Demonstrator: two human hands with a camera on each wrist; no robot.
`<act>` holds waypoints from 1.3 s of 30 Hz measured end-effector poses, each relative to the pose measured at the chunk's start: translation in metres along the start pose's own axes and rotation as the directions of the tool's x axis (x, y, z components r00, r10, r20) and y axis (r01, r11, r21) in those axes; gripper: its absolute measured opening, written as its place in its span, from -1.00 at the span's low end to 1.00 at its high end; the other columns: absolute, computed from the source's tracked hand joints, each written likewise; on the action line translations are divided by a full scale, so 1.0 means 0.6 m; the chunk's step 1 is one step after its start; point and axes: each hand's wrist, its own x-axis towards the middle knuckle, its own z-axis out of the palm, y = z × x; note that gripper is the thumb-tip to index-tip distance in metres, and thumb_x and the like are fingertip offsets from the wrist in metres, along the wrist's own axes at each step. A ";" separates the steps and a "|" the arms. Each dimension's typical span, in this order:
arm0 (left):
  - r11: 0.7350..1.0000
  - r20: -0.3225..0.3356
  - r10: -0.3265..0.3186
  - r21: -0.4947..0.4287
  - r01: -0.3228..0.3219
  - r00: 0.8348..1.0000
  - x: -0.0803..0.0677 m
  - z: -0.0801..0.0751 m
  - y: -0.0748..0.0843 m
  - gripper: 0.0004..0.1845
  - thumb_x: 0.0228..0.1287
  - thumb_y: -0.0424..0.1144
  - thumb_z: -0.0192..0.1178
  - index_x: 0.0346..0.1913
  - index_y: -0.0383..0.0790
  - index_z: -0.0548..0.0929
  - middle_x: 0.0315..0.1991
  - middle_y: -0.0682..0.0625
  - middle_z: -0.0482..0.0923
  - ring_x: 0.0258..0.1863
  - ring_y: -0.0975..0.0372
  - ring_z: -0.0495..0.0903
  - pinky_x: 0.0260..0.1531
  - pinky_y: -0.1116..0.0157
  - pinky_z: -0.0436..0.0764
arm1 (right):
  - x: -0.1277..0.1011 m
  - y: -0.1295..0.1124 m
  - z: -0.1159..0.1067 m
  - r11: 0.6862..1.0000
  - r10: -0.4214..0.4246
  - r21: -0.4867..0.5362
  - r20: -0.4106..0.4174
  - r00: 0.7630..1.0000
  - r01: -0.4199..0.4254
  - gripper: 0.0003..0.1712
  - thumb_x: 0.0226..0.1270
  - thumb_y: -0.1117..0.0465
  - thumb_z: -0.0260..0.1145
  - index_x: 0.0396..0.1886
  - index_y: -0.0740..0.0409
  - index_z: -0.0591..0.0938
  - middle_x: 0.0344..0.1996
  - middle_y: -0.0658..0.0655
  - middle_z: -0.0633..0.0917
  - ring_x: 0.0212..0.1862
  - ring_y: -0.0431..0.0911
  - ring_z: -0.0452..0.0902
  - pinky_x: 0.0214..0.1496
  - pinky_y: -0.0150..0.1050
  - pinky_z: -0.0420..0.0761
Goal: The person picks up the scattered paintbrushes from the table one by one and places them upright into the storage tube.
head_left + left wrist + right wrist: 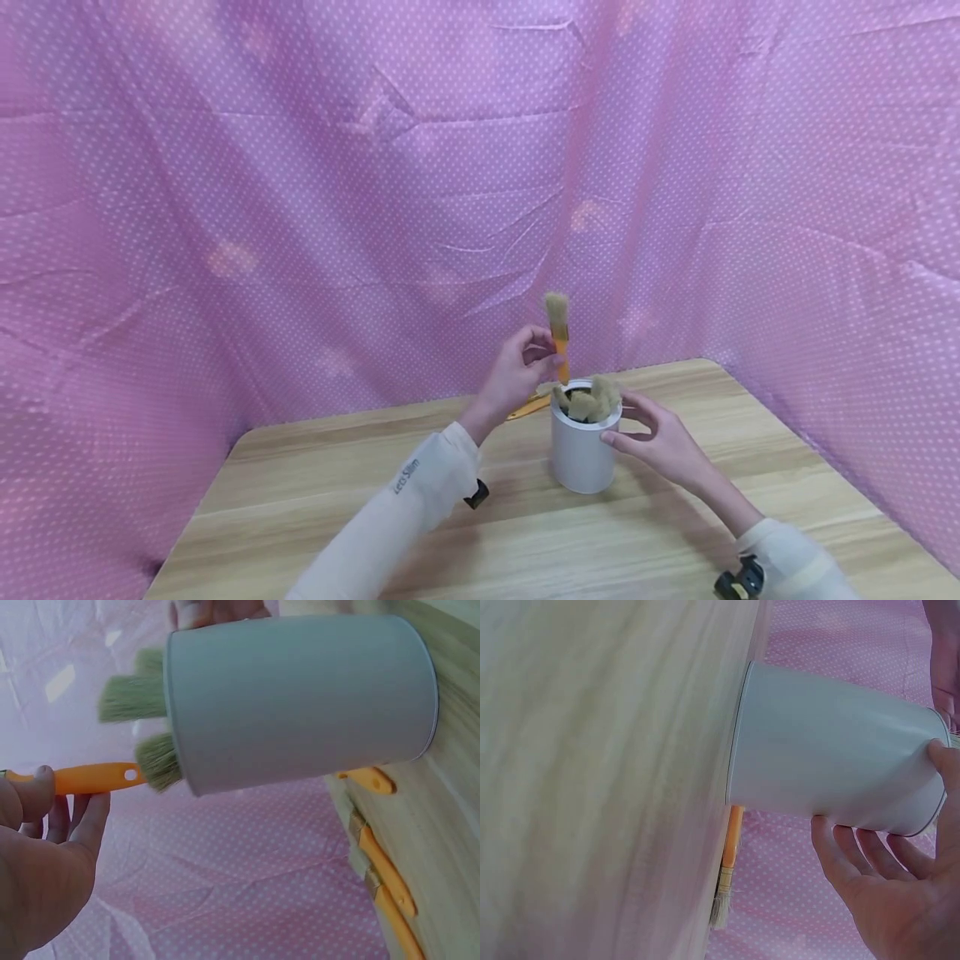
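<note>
Pink polka-dot cloth backdrop (300,208) wraps the scene on three sides; light wooden tabletop (525,533) in front of it.

White cylindrical metal can (582,454) stands upright on the table, near the far edge. Inside: several bristle brushes (588,400), tan bristle heads up, sticking out above the rim. In the left wrist view the heads (135,697) crowd the can's mouth.

Left hand (517,375) pinches one orange-handled bristle brush (558,333) between thumb and fingers, held upright, bristles on top, handle end pointing down at the can's mouth. Left wrist view shows the handle tip (97,778) just at the rim, beside the stored bristles; can't tell if it is inside yet.

Right hand (663,442) is on the can's right side, fingers loosely spread, fingertips (832,840) touching the wall near the rim, thumb at the rim. Steadying contact, not a full wrap.

More orange-handled brushes (382,877) lie flat on the table behind the can, near the far edge; one bristle end (721,904) overhangs it. The can and left hand partly hide them from the head camera.
</note>
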 end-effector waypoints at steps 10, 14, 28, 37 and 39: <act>0.999 0.043 -0.041 0.033 0.040 0.998 0.006 0.022 -0.028 -0.69 0.39 -0.43 0.28 0.13 -0.29 0.52 -0.08 -0.08 0.54 -0.07 0.12 0.67 -0.02 0.24 0.66 | 0.003 0.006 0.001 1.000 -0.017 0.002 0.000 1.000 0.017 -0.19 0.25 0.20 0.55 0.44 0.20 0.40 0.31 0.23 0.50 0.28 0.22 0.45 0.06 -0.16 0.66; 0.995 0.048 -0.014 0.097 0.010 0.999 0.007 0.026 -0.033 -0.70 0.42 -0.36 0.29 0.14 -0.27 0.55 -0.08 -0.06 0.57 -0.06 0.13 0.67 -0.02 0.24 0.66 | 0.003 0.006 0.001 1.000 -0.015 -0.015 0.005 1.000 0.015 -0.19 0.27 0.17 0.54 0.45 0.17 0.40 0.33 0.21 0.49 0.29 0.21 0.44 0.06 -0.17 0.66; 0.930 0.082 -0.072 0.366 0.037 0.994 0.015 0.028 -0.042 -0.77 0.44 -0.13 0.31 0.03 -0.15 0.70 -0.16 0.13 0.71 -0.23 0.32 0.64 -0.21 0.34 0.65 | 0.001 0.000 -0.001 1.000 0.004 -0.007 0.019 1.000 -0.004 -0.19 0.30 0.16 0.52 0.47 0.16 0.38 0.35 0.20 0.47 0.32 0.22 0.42 0.08 -0.17 0.66; 0.927 0.094 -0.126 0.366 0.083 0.988 0.008 0.017 -0.046 -0.56 0.36 0.12 0.33 0.12 -0.10 0.68 -0.01 0.12 0.68 -0.08 0.29 0.63 -0.06 0.27 0.63 | 0.000 0.004 -0.001 1.000 -0.002 -0.012 0.007 1.000 0.002 -0.18 0.28 0.17 0.54 0.46 0.22 0.38 0.33 0.23 0.49 0.30 0.20 0.44 0.07 -0.17 0.66; 0.925 0.088 -0.138 0.367 0.096 0.987 0.005 0.012 -0.048 -0.47 0.33 0.20 0.32 0.16 -0.09 0.67 0.04 0.10 0.66 -0.04 0.27 0.61 -0.02 0.23 0.62 | 0.001 0.004 0.000 1.000 -0.003 -0.003 0.003 1.000 0.003 -0.19 0.27 0.18 0.55 0.45 0.20 0.40 0.33 0.22 0.50 0.30 0.19 0.45 0.07 -0.17 0.65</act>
